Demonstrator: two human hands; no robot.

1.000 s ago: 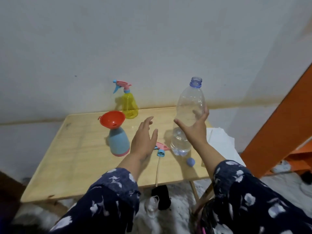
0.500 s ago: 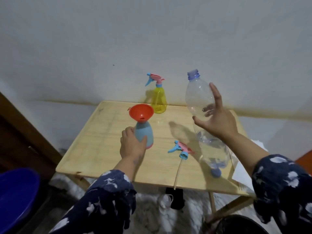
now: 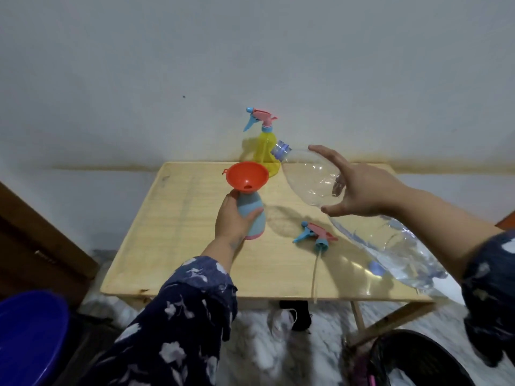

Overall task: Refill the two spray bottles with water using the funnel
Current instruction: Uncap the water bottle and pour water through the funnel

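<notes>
On the wooden table, against a pale wall, a pour into the funnel is being prepared.

The right hand grips the large clear water bottle, tilted, its mouth just above the funnel; the left hand wraps around the blue spray bottle. A fast tilt may overflow the small funnel and wet the table. The yellow spray bottle stands behind; a loose spray head lies near.

Home room, as I see it: small wooden folding table against plain wall, blue tub, marble floor.

Navy sleeves with white flowers
</notes>
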